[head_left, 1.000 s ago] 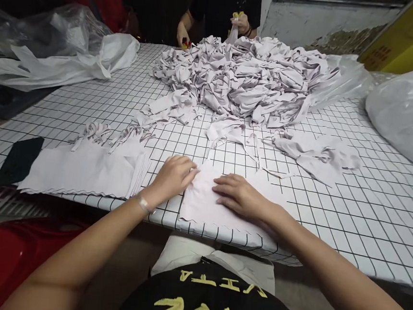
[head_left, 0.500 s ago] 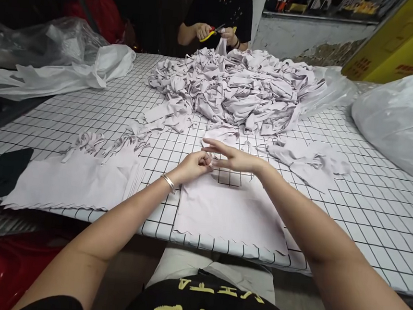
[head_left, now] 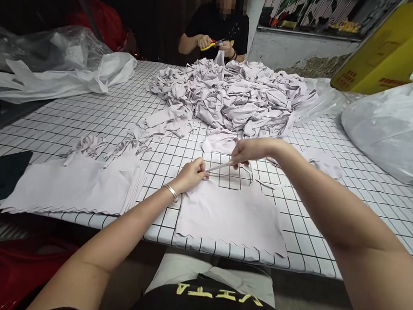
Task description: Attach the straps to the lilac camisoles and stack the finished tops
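A pale pink camisole-like garment (head_left: 235,220) lies flat on the table in front of me, its wavy hem toward my body. At its upper left corner, my left hand (head_left: 192,174) is closed in a pinch on the base of a thin fabric strap (head_left: 220,167). The strap is drawn straight up and to the right, and my right hand (head_left: 246,151) pinches its other end. Another narrow strap (head_left: 271,185) lies loose by the garment's upper right corner. To the left rests a neat stack of similar garments (head_left: 70,184), straps bunched at the top.
A large heap of the same pale garments (head_left: 233,97) fills the table's far side. Behind it a person (head_left: 217,30) holds yellow-handled scissors (head_left: 209,45). A full plastic bag (head_left: 393,123) stands right, crumpled plastic (head_left: 69,73) left. A dark flat piece (head_left: 4,176) touches the stack.
My right hand has moved right and slightly up from beside my left hand, its spread fingers now closed on the strap. The strap is pulled taut between both hands. The view has tilted up slightly.
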The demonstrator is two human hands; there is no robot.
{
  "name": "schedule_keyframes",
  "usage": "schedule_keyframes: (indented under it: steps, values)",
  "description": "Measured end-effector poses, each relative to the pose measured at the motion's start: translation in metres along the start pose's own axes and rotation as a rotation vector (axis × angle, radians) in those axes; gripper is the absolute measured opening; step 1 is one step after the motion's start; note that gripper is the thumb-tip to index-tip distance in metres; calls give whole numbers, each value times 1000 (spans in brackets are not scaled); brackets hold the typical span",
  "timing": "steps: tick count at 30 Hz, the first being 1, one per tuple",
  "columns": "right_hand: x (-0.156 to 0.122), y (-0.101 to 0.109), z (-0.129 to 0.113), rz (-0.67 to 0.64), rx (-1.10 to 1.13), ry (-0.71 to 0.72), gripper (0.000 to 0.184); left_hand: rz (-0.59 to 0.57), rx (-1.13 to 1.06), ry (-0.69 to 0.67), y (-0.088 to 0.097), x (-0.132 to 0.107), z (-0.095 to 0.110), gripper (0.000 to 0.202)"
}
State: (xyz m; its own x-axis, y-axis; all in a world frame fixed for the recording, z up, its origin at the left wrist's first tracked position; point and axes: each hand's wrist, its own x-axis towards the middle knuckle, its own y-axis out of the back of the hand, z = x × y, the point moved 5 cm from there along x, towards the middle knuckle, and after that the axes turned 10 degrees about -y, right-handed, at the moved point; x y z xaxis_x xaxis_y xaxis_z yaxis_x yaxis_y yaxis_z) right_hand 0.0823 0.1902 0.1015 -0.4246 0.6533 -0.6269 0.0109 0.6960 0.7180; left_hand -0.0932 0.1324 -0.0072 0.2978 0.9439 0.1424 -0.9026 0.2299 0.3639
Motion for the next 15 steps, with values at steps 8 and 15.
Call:
schedule_keyframes:
  steps: [8, 15]
  values:
    - [-89, -18, -23, 322, -61, -56, 27, 169, 224, -59, 10, -24, 52, 10]
    - [-101, -102, -72, 709, -249, -1, 15, -215, -942, 475, -46, -61, 82, 43]
